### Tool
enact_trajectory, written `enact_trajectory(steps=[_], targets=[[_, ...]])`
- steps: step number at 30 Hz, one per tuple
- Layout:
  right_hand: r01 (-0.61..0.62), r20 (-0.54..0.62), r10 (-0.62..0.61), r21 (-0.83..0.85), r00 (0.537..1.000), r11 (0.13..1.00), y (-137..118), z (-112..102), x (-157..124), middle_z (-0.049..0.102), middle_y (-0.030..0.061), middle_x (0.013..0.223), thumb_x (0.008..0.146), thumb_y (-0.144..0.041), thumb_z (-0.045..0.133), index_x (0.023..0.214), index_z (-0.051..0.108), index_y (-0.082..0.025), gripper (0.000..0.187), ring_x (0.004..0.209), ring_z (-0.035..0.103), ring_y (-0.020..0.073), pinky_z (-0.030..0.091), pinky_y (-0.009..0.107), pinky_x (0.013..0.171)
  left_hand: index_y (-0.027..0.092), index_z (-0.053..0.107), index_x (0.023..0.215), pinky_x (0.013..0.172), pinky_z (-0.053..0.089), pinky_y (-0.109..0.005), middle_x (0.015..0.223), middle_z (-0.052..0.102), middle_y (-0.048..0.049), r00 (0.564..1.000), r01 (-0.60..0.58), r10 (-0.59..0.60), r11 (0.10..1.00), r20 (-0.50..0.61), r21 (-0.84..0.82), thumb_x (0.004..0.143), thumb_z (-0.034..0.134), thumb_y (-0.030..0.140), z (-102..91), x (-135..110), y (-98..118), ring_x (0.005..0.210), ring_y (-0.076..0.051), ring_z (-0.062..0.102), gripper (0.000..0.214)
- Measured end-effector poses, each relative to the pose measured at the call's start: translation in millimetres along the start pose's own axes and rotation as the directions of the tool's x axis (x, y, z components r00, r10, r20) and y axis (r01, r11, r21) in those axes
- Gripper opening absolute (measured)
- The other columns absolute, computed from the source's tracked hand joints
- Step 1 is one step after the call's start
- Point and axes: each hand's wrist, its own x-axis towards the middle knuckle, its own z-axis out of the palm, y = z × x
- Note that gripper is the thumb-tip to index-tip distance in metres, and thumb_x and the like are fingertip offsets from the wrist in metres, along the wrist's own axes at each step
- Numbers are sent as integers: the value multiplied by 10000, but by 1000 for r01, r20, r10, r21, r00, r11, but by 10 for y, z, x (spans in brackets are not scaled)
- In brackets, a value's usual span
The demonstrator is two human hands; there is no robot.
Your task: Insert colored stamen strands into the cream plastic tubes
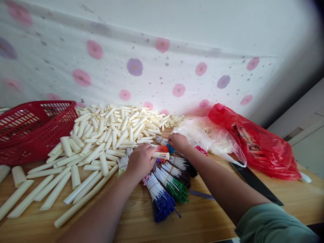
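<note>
My left hand [142,161] is closed around a cream multi-colour pen barrel [161,155], whose end with coloured slides points right. My right hand [179,142] reaches over to a bundle of light-blue-tipped pen refills [171,147]. Its fingers are curled together there, and what they pinch is hidden. Several more white-stemmed refill bundles fan out below the hands: dark blue [163,206], green [178,190], dark brown [181,175] and black [192,168]. Orange-tipped refills [162,148] lie between the two hands, while pink-red tips [201,150] show beyond my right forearm.
A large heap of cream pen tubes [113,126] covers the table's left and back. A red basket [37,131] stands far left. To the right lie a clear plastic bag [202,133], a red bag [265,148] holding pen parts, and a dark flat strip [258,184].
</note>
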Motion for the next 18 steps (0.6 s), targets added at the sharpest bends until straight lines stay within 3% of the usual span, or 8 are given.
enact_trajectory(steps=[9, 18], targets=[[13, -4, -13, 36, 1000, 999, 15, 3, -84, 610, 71, 1119, 911, -327, 539, 1105, 584, -158, 261, 971, 608, 184, 521, 393, 836, 202, 662, 824, 747, 413, -304, 857, 643, -39, 999, -18, 19, 1000, 32, -25, 787, 535, 159, 12, 9, 7, 874, -213, 569, 139], [-139, -67, 157, 224, 985, 965, -18, 40, -145, 645, 67, 1025, 932, -332, 497, 1055, 602, -138, 252, 964, 617, 189, 490, 422, 880, 204, 658, 823, 740, 414, -294, 851, 645, -37, 1000, -2, 4, 998, 26, -59, 779, 536, 149, 24, 6, 0, 866, -208, 576, 142]])
